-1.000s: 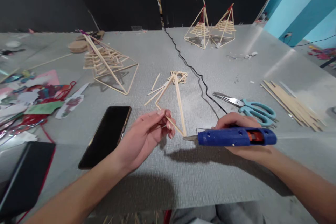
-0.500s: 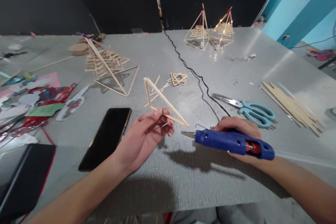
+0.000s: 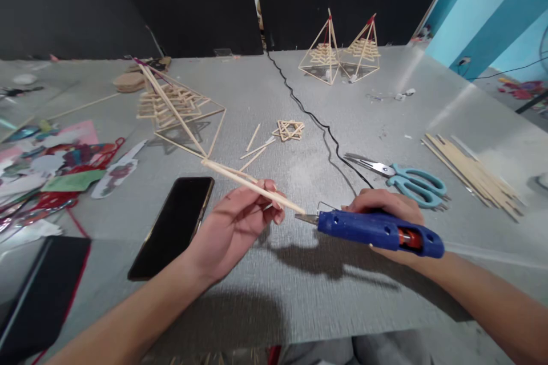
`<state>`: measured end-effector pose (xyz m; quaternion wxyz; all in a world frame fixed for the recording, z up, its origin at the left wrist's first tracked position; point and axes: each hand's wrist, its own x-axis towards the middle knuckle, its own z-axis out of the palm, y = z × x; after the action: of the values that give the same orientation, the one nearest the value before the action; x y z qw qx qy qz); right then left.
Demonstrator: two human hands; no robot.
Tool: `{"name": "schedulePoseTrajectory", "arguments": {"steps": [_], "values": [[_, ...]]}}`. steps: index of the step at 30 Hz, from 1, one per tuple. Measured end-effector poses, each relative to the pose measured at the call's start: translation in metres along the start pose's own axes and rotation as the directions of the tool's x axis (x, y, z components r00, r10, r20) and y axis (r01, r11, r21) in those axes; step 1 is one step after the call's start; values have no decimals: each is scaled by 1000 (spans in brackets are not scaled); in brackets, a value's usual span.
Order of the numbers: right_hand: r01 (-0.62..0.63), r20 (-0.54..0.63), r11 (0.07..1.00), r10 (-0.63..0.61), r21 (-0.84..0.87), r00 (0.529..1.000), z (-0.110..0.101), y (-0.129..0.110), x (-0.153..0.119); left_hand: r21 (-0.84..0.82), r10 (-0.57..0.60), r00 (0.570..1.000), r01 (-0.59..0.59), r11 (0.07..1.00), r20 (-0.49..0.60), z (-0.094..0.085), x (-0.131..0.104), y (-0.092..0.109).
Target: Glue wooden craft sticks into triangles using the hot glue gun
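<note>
Above the table (image 3: 325, 302), the left hand (image 3: 237, 222) holds a stick frame (image 3: 231, 173), the right hand (image 3: 385, 203) a glue gun (image 3: 357, 228) encasing red parts (image 3: 410, 238).

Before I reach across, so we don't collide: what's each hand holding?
Left hand: closed on a thin, pale wooden stick frame.
Right hand: closed around a blue, metal-tipped glue gun.

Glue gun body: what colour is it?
The glue gun body is blue, clearest in the head view.
</note>
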<state>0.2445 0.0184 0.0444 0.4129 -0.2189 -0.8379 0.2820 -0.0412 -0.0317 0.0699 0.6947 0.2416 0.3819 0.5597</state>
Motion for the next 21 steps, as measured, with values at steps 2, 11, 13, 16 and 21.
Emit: {"name": "schedulePoseTrajectory", "arguments": {"steps": [2,11,13,16,21], "values": [[3,-3,1000,-3,-2,1000,0,-1,0,1,6,1000,-6,1000,-19,0,0,0],[-2,1,1000,2,14,1000,-2,-1,-2,-2,16,1000,-16,1000,-22,2,1,0],[-13,-4,1000,13,9,1000,-2,-2,-2,-17,8,1000,-8,1000,-2,2,0,1],[-43,-2,999,43,14,999,-4,-5,-2,-39,-10,1000,11,999,18,2,0,2],[2,35,999,-4,35,999,-5,-4,2,-41,-2,1000,3,999,12,1,1,2]]}}
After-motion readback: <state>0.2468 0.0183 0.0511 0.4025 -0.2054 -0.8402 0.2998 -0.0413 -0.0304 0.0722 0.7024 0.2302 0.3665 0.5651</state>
